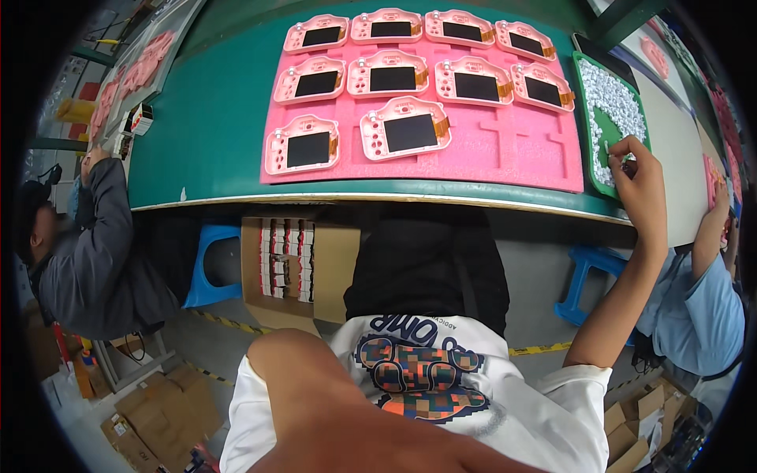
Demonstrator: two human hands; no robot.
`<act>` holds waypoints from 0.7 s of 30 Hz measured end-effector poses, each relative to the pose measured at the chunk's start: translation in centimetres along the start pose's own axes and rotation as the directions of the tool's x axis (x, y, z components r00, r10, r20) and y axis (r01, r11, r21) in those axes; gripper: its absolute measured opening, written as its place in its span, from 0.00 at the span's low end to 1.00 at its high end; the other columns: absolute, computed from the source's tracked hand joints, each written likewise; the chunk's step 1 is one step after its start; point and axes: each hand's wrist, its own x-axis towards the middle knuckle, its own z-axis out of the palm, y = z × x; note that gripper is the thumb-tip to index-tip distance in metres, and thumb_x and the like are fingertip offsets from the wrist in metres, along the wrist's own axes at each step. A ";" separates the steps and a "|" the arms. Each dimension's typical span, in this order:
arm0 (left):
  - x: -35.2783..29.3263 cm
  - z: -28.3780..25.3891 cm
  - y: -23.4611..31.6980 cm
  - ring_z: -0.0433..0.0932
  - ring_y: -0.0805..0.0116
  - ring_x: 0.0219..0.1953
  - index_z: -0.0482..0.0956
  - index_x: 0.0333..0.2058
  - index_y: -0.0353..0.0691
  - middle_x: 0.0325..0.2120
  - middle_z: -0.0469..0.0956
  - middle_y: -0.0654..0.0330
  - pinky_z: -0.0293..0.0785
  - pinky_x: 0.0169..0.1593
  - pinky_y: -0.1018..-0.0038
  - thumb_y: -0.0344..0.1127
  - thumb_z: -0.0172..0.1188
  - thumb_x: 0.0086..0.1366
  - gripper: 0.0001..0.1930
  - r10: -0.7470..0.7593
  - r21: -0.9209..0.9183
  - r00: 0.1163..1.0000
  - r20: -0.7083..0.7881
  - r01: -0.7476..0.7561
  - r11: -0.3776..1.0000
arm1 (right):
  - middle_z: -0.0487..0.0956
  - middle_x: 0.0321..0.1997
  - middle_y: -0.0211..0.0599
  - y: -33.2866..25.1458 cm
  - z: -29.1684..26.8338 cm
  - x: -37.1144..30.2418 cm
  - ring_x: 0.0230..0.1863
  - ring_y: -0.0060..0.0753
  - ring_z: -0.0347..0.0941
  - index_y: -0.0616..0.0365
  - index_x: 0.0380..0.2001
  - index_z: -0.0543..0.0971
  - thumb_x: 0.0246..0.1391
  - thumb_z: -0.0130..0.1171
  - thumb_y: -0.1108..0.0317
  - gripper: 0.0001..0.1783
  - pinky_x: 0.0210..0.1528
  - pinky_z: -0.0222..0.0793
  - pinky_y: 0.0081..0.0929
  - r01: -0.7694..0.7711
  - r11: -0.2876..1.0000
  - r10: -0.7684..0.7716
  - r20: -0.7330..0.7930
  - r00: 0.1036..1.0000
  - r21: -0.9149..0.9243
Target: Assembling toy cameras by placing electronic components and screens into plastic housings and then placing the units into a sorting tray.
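Note:
My right hand (pixel 639 178) reaches over the right end of the bench to a green tray (pixel 593 162) of small white parts (pixel 615 98). Its thumb and fingers are drawn together low in the tray, over a bare green patch. What they pinch, if anything, is too small to make out. My left arm (pixel 331 402) is bent close across the lower part of the picture, and its hand is out of sight. In front of me a pink foam tray (pixel 516 169) carries several pink handheld-console shells with dark screens; the nearest shell (pixel 406 130) sits slightly tilted in the front row.
A cardboard box (pixel 339 260) with rows of small packed pieces stands below the bench edge, between a blue stool (pixel 211 264) and my legs. Co-workers sit at both sides, one in a grey sleeve (pixel 91 252), one in light blue (pixel 694 315). Pink parts (pixel 142 63) lie far left.

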 end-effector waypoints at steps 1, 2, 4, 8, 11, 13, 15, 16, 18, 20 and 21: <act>-0.2 0.4 -0.2 0.77 0.67 0.36 0.80 0.57 0.49 0.43 0.84 0.61 0.73 0.40 0.74 0.34 0.55 0.74 0.16 0.004 -0.007 1.000 0.006 -0.004 1.000 | 0.80 0.35 0.37 0.1 0.0 -0.1 0.32 0.27 0.69 0.65 0.38 0.79 0.59 0.58 0.82 0.05 0.40 0.67 0.24 -0.001 1.000 0.001 0.001 1.000 0.000; 0.0 0.1 0.0 0.77 0.67 0.35 0.80 0.57 0.48 0.42 0.84 0.61 0.73 0.39 0.74 0.33 0.55 0.73 0.15 0.008 -0.015 1.000 0.013 -0.008 1.000 | 0.80 0.35 0.37 0.1 0.0 -0.1 0.32 0.27 0.69 0.65 0.38 0.79 0.59 0.58 0.82 0.05 0.40 0.67 0.24 -0.001 1.000 0.001 -0.001 1.000 0.002; 0.7 -0.4 -0.5 0.77 0.67 0.34 0.80 0.56 0.47 0.41 0.85 0.59 0.73 0.38 0.74 0.32 0.55 0.73 0.15 0.016 -0.032 0.999 0.029 -0.015 0.999 | 0.80 0.35 0.37 0.2 0.0 -0.2 0.32 0.27 0.69 0.65 0.38 0.79 0.59 0.58 0.81 0.05 0.40 0.67 0.24 -0.001 1.000 0.001 -0.008 1.000 0.006; 1.4 -0.5 -1.2 0.78 0.66 0.31 0.81 0.55 0.44 0.39 0.86 0.56 0.74 0.36 0.74 0.30 0.55 0.72 0.15 0.037 -0.068 0.997 0.062 -0.033 0.997 | 0.81 0.34 0.38 -0.1 -0.1 -0.3 0.32 0.29 0.70 0.65 0.37 0.79 0.59 0.58 0.81 0.04 0.39 0.68 0.25 0.002 1.000 -0.002 -0.019 1.000 0.006; 2.2 -0.9 -1.8 0.78 0.66 0.29 0.81 0.54 0.42 0.38 0.86 0.54 0.75 0.35 0.74 0.28 0.55 0.71 0.15 0.056 -0.096 0.995 0.087 -0.047 0.994 | 0.81 0.34 0.40 -0.5 0.0 -0.3 0.31 0.32 0.70 0.66 0.36 0.79 0.58 0.58 0.82 0.04 0.38 0.69 0.27 0.005 1.000 -0.005 -0.026 1.000 0.005; 2.3 -1.1 -1.0 0.79 0.66 0.28 0.82 0.53 0.41 0.37 0.87 0.52 0.75 0.34 0.74 0.27 0.55 0.70 0.15 0.066 -0.119 0.992 0.105 -0.053 0.991 | 0.82 0.34 0.40 -0.6 0.1 -0.3 0.31 0.32 0.71 0.66 0.37 0.80 0.58 0.58 0.82 0.04 0.38 0.70 0.27 0.014 1.000 -0.014 -0.037 0.999 0.000; 3.3 -2.5 -0.5 0.79 0.65 0.27 0.82 0.52 0.40 0.36 0.87 0.51 0.76 0.33 0.74 0.26 0.55 0.69 0.15 0.077 -0.142 0.990 0.122 -0.060 0.988 | 0.82 0.35 0.41 -0.6 0.0 -0.4 0.31 0.32 0.71 0.66 0.37 0.80 0.58 0.59 0.81 0.05 0.38 0.70 0.27 0.025 1.000 -0.025 -0.047 0.999 -0.005; 3.8 -2.9 -0.8 0.79 0.65 0.26 0.82 0.52 0.39 0.36 0.87 0.50 0.76 0.32 0.74 0.26 0.55 0.69 0.15 0.083 -0.150 0.988 0.129 -0.063 0.987 | 0.82 0.35 0.41 -0.7 0.0 -0.4 0.31 0.32 0.71 0.66 0.37 0.80 0.58 0.59 0.81 0.05 0.38 0.70 0.27 0.024 1.000 -0.024 -0.048 0.999 -0.005; 2.8 -2.6 0.9 0.79 0.65 0.25 0.83 0.51 0.38 0.35 0.87 0.48 0.77 0.31 0.74 0.25 0.55 0.68 0.15 0.096 -0.166 0.985 0.142 -0.072 0.984 | 0.83 0.35 0.41 -0.7 -0.2 -0.3 0.32 0.32 0.71 0.66 0.37 0.81 0.58 0.59 0.81 0.05 0.39 0.71 0.27 0.033 0.999 -0.033 -0.056 0.998 -0.016; 2.8 -3.6 1.2 0.80 0.65 0.24 0.83 0.50 0.36 0.34 0.88 0.47 0.77 0.30 0.74 0.23 0.56 0.68 0.15 0.110 -0.179 0.982 0.154 -0.082 0.980 | 0.83 0.36 0.41 -0.8 -0.2 -0.3 0.32 0.33 0.72 0.66 0.38 0.81 0.58 0.60 0.81 0.05 0.39 0.71 0.28 0.043 0.999 -0.044 -0.062 0.997 -0.027; 2.3 -3.7 1.5 0.80 0.65 0.24 0.83 0.50 0.36 0.34 0.88 0.47 0.77 0.30 0.74 0.23 0.56 0.68 0.15 0.115 -0.178 0.982 0.152 -0.087 0.980 | 0.83 0.36 0.41 -0.9 -0.2 -0.2 0.32 0.33 0.72 0.66 0.38 0.81 0.58 0.60 0.81 0.05 0.39 0.71 0.28 0.047 0.998 -0.049 -0.061 0.997 -0.028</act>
